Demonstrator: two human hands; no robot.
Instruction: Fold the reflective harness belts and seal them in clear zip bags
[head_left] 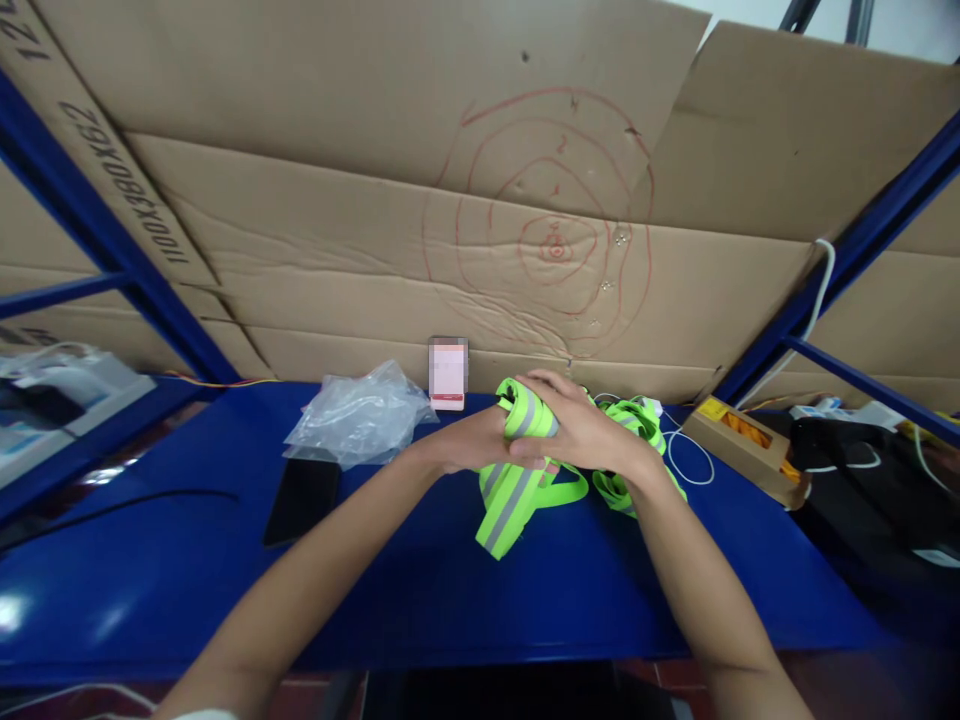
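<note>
My hands are together in front of me, both at a neon-green reflective strap (504,512). Right hand (581,418): partly curled over the strap's coiled upper part, fingers across the top, thumb below, gripping it. Left hand (478,442): up against the same coil from the other side; its fingers are mostly hidden behind strap and right hand, so can't tell how far they're closed. Loose end of the strap hangs below my hands, plus a loop out under the right palm.

Just right of my right hand, partly behind the wrist: second neon-green bundle (613,490). White cable (699,480) curls beyond it, then a cardboard box (739,455) with orange showing in its openings, farther right.

Left of my left hand: crumpled clear plastic bag (364,412), with a flat black rectangular object (300,497) nearer me, beside my left forearm. Phone-like device (448,374) stands just beyond the left hand, screen blurred out. Blue bench (450,600) under everything; cardboard panel (337,240) with red hand-drawn rings (556,250) rises past my hands.
</note>
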